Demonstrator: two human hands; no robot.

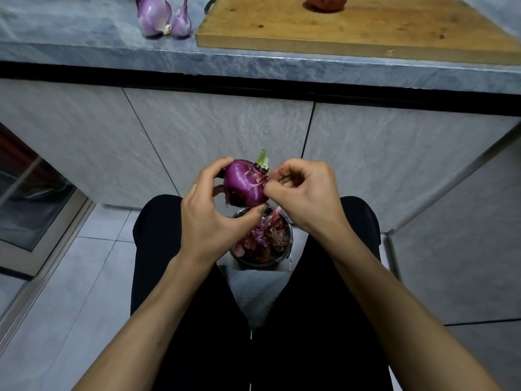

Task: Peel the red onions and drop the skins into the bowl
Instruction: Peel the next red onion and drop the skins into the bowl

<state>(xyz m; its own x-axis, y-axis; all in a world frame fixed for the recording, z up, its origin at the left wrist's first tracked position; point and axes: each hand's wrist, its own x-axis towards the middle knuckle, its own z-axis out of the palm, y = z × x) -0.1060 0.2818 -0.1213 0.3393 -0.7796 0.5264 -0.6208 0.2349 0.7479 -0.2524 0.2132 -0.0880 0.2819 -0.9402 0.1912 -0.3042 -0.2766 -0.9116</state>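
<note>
A shiny purple red onion with a short green sprout is held in the air above my lap. My left hand grips it from the left, fingers over the top and thumb under it. My right hand pinches a strip of skin at the onion's right side near the sprout. Directly below, between my knees on the floor, stands a dark bowl holding several red onion skins.
On the grey counter lie two peeled pale purple onion pieces. A wooden cutting board at the top right carries a red onion, cut off by the frame. Grey cabinet doors face me; my legs are in black trousers.
</note>
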